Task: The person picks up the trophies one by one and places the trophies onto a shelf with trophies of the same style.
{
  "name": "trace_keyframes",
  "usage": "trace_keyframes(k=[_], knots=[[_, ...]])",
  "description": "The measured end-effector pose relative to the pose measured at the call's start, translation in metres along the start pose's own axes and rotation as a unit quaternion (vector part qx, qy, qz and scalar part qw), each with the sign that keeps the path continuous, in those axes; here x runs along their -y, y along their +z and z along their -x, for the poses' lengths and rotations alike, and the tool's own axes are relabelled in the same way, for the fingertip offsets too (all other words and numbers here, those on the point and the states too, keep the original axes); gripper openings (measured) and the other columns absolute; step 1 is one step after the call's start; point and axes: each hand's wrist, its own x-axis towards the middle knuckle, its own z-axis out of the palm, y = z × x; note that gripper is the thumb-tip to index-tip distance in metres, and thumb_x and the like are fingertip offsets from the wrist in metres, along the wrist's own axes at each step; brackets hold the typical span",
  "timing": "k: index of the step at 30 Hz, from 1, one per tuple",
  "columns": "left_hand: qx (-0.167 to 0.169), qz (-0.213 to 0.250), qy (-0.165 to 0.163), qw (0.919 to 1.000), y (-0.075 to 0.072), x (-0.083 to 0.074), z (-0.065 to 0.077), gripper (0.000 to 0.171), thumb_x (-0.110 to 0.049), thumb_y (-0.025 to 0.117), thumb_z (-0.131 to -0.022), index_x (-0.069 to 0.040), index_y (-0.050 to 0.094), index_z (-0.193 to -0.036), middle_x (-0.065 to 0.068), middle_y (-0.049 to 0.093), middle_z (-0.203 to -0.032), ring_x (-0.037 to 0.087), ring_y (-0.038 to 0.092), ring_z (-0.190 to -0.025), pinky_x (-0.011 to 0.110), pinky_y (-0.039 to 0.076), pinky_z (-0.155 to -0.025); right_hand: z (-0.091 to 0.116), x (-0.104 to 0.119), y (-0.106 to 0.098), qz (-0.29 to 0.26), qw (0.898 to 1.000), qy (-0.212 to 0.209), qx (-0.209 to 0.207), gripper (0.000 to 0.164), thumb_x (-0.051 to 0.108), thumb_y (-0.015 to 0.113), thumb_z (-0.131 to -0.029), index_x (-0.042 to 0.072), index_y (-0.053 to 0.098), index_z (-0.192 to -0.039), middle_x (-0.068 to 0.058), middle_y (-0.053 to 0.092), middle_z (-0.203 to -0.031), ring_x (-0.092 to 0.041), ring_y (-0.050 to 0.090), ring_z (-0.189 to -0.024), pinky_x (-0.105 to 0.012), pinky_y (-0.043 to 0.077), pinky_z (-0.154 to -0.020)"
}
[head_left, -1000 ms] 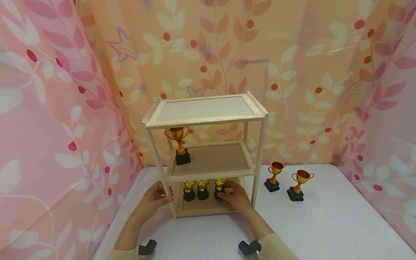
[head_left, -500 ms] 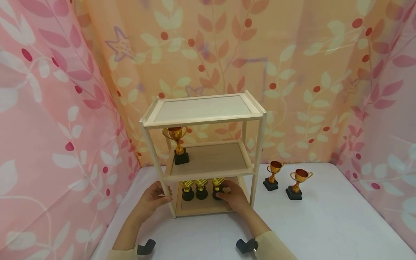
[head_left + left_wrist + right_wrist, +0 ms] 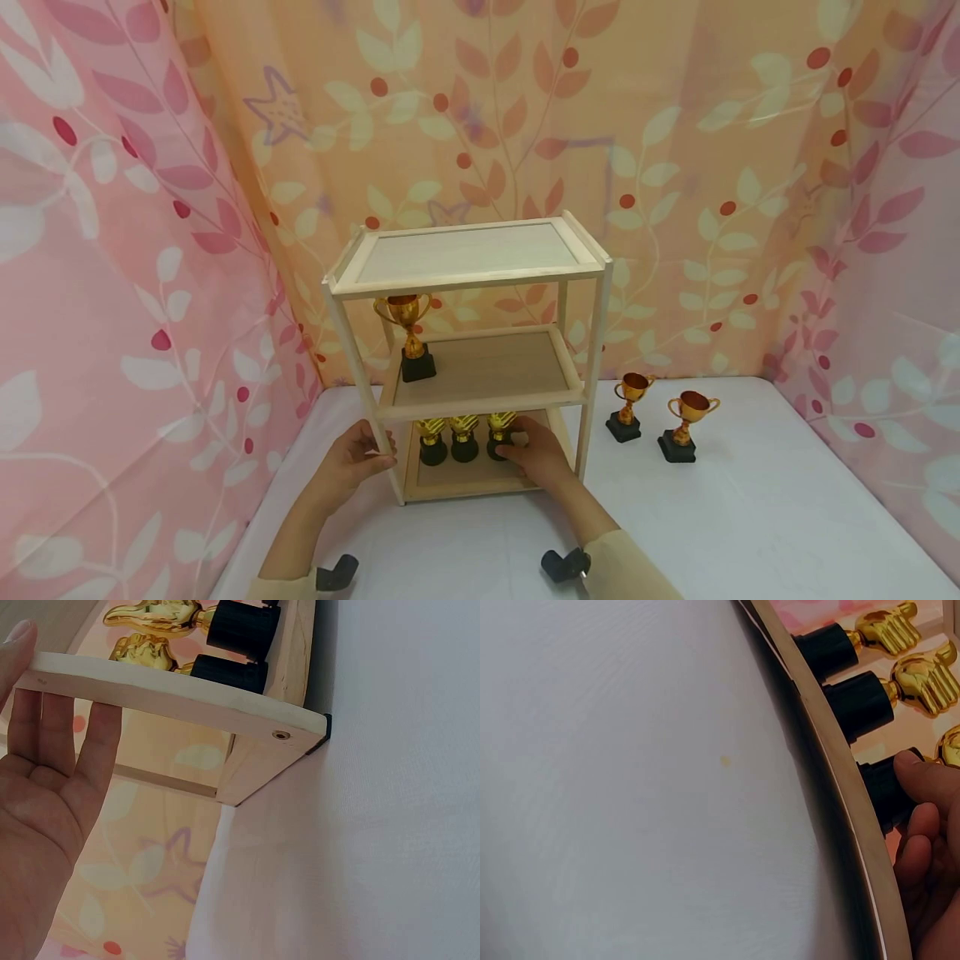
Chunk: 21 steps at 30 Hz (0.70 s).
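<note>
Three shiny gold, hand-shaped trophies on round black bases (image 3: 464,448) stand in a row on the lowest tier of a pale wooden three-tier shelf (image 3: 472,250). Compared with a second ago, the rightmost trophy (image 3: 499,429) stands closer to the middle one; the gap is narrower, and the row's spacing can be judged more nearly even. The right hand (image 3: 542,457) holds this trophy by its base, thumb against the black side. The left hand (image 3: 351,462) grips the shelf's front left post (image 3: 352,358) between thumb and fingers, as it did then.

Materials: the gold parts are mirror-bright and grooved between the moulded fingers; the cylindrical bases are smooth, probably plastic. The post is flat-sided wood with a small round metal fastener (image 3: 281,736) near its foot. A two-handled gold cup trophy (image 3: 412,343) occupies the middle tier. Two copper-toned cups on square black bases (image 3: 678,447) stand right of the shelf on smooth white cloth (image 3: 750,517).
</note>
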Motion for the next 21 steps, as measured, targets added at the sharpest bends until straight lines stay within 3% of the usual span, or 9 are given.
trace_keyframes(k=[14,21], knots=[[-0.002,-0.002,-0.008,1.0,-0.0006,0.003,0.0004,0.033,-0.003,0.075,-0.091,0.002,0.051,-0.114,0.012,0.061,-0.111,0.023,0.068,-0.101,0.035,0.059,-0.09,-0.0002,0.0028,0.0022,0.013,1.0,0.003,-0.008,0.05,0.034,0.082,-0.087,0.018,0.063,-0.13,-0.007,0.066,-0.129,-0.017,0.065,-0.071,-0.033,0.055,-0.057],[-0.002,-0.004,-0.006,1.0,-0.0007,0.0044,0.0002,0.031,-0.003,0.074,-0.091,0.0,0.052,-0.113,0.008,0.062,-0.11,0.019,0.067,-0.099,0.034,0.059,-0.089,0.0001,0.005,0.0026,0.053,0.998,-0.018,-0.03,0.049,0.038,0.083,-0.085,0.019,0.066,-0.127,-0.001,0.07,-0.124,-0.02,0.065,-0.11,-0.042,0.054,-0.089]])
